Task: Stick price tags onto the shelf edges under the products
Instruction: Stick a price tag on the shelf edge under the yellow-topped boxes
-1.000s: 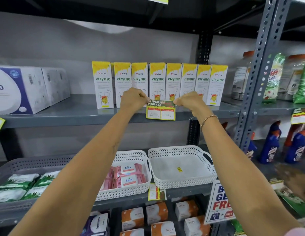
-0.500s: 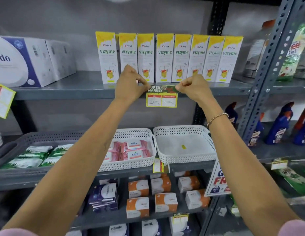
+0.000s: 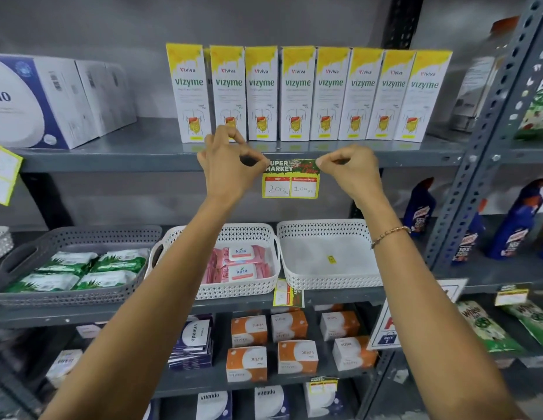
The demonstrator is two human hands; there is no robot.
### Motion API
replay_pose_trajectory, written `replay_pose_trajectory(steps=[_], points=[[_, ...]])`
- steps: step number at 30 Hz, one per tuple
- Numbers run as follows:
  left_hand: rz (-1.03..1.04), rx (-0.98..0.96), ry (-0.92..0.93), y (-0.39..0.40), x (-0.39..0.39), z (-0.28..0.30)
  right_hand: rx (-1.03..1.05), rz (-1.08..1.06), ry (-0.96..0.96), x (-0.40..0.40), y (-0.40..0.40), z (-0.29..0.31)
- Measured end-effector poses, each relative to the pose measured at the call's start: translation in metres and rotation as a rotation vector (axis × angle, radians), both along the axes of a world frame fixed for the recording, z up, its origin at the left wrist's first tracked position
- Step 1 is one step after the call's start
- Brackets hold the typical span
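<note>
Pinching the price tag (image 3: 290, 178) by its top corners, left hand (image 3: 230, 165) and right hand (image 3: 350, 169) are levelling it, long axis along the shelf edge (image 3: 112, 162), under the Vizyme boxes (image 3: 306, 93).

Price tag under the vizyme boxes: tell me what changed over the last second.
Little changed. The left hand and right hand stay pinched on the price tag top corners against the shelf edge; fingers loosened slightly. Only the camera shifted. vizyme boxes unmoved.
</note>
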State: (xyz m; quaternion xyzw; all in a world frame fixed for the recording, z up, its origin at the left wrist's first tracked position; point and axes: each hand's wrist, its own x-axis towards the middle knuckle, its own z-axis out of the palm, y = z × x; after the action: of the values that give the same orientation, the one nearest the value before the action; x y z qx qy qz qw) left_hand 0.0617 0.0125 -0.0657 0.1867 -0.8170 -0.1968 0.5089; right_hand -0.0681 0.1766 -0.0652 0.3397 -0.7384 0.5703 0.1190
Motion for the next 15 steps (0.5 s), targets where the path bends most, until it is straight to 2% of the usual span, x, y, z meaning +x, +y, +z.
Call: replay_pose_trajectory(steps=[8, 15], points=[[0.023, 0.014, 0.027, 0.000, -0.006, 0.001, -0.079, -0.015, 0.052, -0.009, -0.005, 0.001], [0.072, 0.007, 0.001, 0.000, -0.010, 0.008, -0.060, -0.030, 0.100, -0.012, -0.008, 0.002]])
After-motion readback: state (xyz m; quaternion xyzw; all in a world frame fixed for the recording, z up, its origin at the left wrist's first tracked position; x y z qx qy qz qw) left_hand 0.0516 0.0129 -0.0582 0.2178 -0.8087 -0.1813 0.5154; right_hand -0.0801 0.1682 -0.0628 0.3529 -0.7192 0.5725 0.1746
